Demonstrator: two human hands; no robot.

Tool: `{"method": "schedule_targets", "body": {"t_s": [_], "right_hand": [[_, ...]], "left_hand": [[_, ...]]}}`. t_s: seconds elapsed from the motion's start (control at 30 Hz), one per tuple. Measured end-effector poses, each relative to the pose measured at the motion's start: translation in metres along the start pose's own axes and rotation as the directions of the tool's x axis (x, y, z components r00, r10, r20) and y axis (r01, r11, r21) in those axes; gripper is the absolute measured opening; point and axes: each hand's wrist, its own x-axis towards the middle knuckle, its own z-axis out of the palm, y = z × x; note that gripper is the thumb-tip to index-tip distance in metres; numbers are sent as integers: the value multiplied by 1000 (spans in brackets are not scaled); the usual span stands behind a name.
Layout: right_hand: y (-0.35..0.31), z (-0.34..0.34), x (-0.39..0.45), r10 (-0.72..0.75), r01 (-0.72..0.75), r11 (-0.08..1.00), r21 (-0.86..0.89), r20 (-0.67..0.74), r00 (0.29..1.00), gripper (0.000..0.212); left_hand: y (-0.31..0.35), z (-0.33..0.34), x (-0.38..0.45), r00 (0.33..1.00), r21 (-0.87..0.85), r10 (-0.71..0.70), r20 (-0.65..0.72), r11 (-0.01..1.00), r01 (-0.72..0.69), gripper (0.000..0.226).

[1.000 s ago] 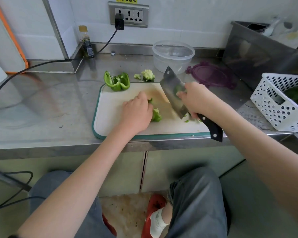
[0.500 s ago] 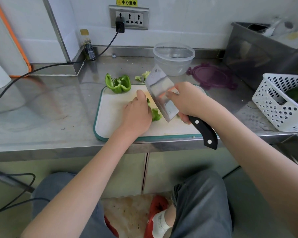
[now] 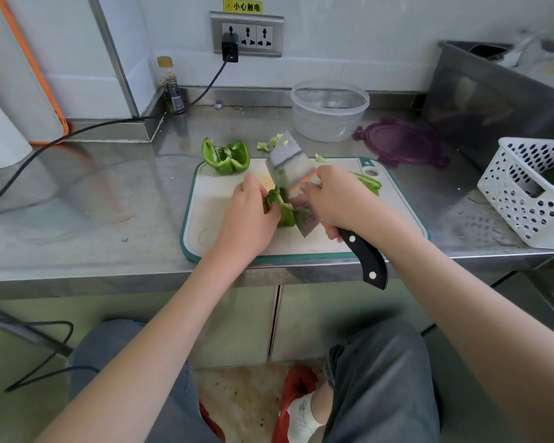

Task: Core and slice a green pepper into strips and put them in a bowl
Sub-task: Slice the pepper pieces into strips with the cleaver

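Lowered since before, the knife (image 3: 293, 183), gripped in the right hand (image 3: 339, 199), stands against the pepper piece (image 3: 280, 207) that the left hand (image 3: 248, 215) fingers pin just left.

Steel counter (image 3: 93, 199) with cutting board (image 3: 211, 225), clear bowl (image 3: 329, 111), purple lid (image 3: 400, 143), white basket (image 3: 525, 199).

bare forearms, blue-grey jeans (image 3: 384, 378), white sock (image 3: 301, 417), red slippers (image 3: 296, 383).

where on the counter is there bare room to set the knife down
Bare steel lies left of the cutting board, between it and the black cable. Crowded: behind the board, with pepper half, scraps, bowl, purple lid, and right, by the white basket.
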Motion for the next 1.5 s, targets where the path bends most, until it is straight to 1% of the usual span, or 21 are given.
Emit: {"method": "schedule_targets", "body": {"t_s": [0.1, 0.17, 0.23, 0.3, 0.43, 0.53, 0.6, 0.7, 0.8, 0.87, 0.93, 1.0, 1.07, 1.13, 1.17, 1.23, 1.3, 1.37, 1.43, 1.5], "right_hand": [[-5, -2, -2, 1, -1, 1000, -1, 16, 1000, 17], [-7, -5, -1, 13, -13, 1000, -21, 23, 1000, 16], [-9, -4, 2, 28, -24, 996, -89, 41, 999, 13], [-8, -2, 4, 7, -4, 990, -142, 21, 1000, 14], [-7, 5, 3, -65, 59, 990, -127, -38, 997, 7], [-10, 10, 7, -35, 29, 982, -189, -25, 999, 12], [-15, 11, 7, -9, 5, 978, -208, -17, 1000, 11], [-20, 16, 9, -22, 8, 963, -270, -49, 999, 15], [-22, 20, 10, -77, 52, 954, -295, -75, 994, 21], [-23, 20, 9, -182, 148, 951, -270, -105, 978, 30], [-24, 19, 7, -244, 207, 944, -259, -120, 962, 26], [-23, 18, 6, -224, 187, 941, -282, -103, 969, 19], [-22, 19, 6, -148, 107, 934, -340, -99, 984, 7], [-22, 21, 4, -97, 50, 929, -368, -111, 989, 13], [-24, 21, 5, -88, 42, 925, -378, -106, 990, 12], [-31, 18, 7, -85, 51, 914, -402, -67, 994, 13], [-40, 14, 8, -84, 57, 920, -388, -54, 995, 13], [-42, 16, 4, -108, 69, 919, -389, -80, 991, 15], [-33, 23, 1, -138, 67, 909, -412, -143, 980, 24], [-25, 25, 1, -135, 66, 909, -411, -141, 981, 23]], "left_hand": [[0, 1, -2, 1000, 104, 22, -20, 994, -20, 17], [-1, 2, -1, 999, 140, 27, -30, 990, -23, 16], [-1, 3, -1, 999, 161, 28, -25, 987, -24, 15], [-1, 4, -1, 999, 181, 28, -22, 983, -24, 16], [0, 5, 0, 1000, 178, 28, -14, 984, -25, 16], [-1, 6, 1, 1000, 181, 14, -4, 983, -13, 15], [-1, 6, 2, 1000, 180, -3, 3, 984, 3, 13], [-1, 6, 3, 1000, 163, -28, 11, 986, 26, 13], [0, 7, 3, 999, 154, -45, 21, 987, 41, 15], [0, 6, 3, 998, 141, -58, 27, 988, 54, 16], [1, 4, 3, 997, 132, -67, 32, 989, 62, 16], [3, 4, 2, 996, 145, -70, 47, 987, 63, 17], [4, 4, 2, 995, 169, -76, 61, 983, 64, 18], [4, 5, 2, 994, 183, -88, 70, 980, 74, 18], [4, 5, 3, 993, 185, -95, 71, 979, 81, 19], [4, 5, 4, 991, 179, -112, 71, 979, 98, 20], [3, 5, 5, 990, 165, -125, 62, 980, 114, 22], [3, 5, 5, 989, 156, -132, 64, 980, 120, 27], [3, 6, 5, 990, 165, -124, 67, 980, 112, 32], [2, 6, 5, 991, 193, -113, 76, 976, 97, 32]]}}
